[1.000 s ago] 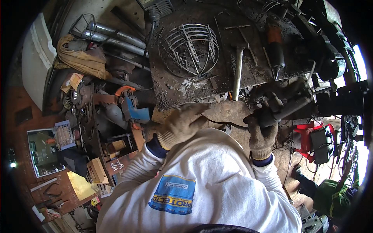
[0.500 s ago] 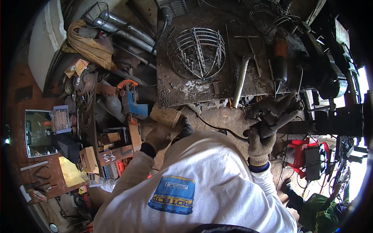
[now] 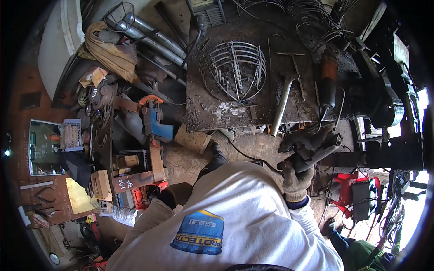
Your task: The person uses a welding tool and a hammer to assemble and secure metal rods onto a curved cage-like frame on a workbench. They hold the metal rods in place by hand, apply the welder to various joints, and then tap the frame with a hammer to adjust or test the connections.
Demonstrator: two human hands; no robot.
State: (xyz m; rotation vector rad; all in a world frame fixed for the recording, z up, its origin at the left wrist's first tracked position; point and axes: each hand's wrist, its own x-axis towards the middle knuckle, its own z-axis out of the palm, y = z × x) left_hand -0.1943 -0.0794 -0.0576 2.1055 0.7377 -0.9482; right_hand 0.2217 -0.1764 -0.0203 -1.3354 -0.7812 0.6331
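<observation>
My right hand (image 3: 302,165), in a knitted glove with dark fingers, is closed on a dark welding electrode holder (image 3: 326,150). A thin bent rod (image 3: 341,106) rises above its front end, and a black cable (image 3: 244,154) runs from the hand to the left. My left hand (image 3: 181,193), also gloved, hangs beside my body at the left; its fingers are blurred and partly hidden by my shirt. Ahead on the dark bench (image 3: 205,118) lies a rounded metal-bar cage (image 3: 237,72). To its right are a hammer (image 3: 282,106) and an orange and black angle grinder (image 3: 329,77).
A blue and orange clamp-like tool (image 3: 158,122) stands left of the bench, near a brown block (image 3: 193,139) on the floor. Metal tubes (image 3: 158,38) lean at the back left. At the right is a red chair (image 3: 346,192); another person (image 3: 366,255) is at the lower right.
My left hand has drawn back toward my body. The right hand, with the electrode holder, has shifted slightly left and nearer. The bench now sits a little lower in view.
</observation>
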